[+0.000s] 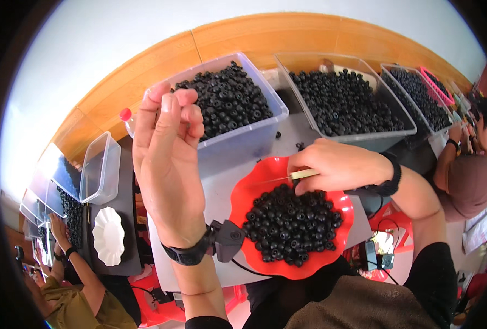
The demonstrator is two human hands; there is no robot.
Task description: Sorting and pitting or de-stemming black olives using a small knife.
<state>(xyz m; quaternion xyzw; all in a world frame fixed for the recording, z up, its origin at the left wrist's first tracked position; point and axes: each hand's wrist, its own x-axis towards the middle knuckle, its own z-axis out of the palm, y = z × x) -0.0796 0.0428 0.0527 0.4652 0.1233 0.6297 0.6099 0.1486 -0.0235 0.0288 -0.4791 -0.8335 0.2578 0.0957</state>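
Observation:
My left hand [169,159] is raised in front of a bluish clear plastic box [243,142] heaped with black ring-shaped pieces [229,98]. Its fingers are loosely bent and apart, and nothing shows in them. My right hand [336,164] is closed around a small tool with a pale yellow handle [305,174] and a thin metal tip pointing left. That hand is over the far edge of a red scalloped bowl [342,203]. Inside the bowl lies a pile of the same black pieces [290,225], with holes through them.
More clear boxes of black pieces stand behind, such as this wide box [353,134]. A red-capped bottle [127,118] is behind my left hand. At left is a white scalloped bowl [109,236] by an open clear box [102,170]. Other people work on both sides.

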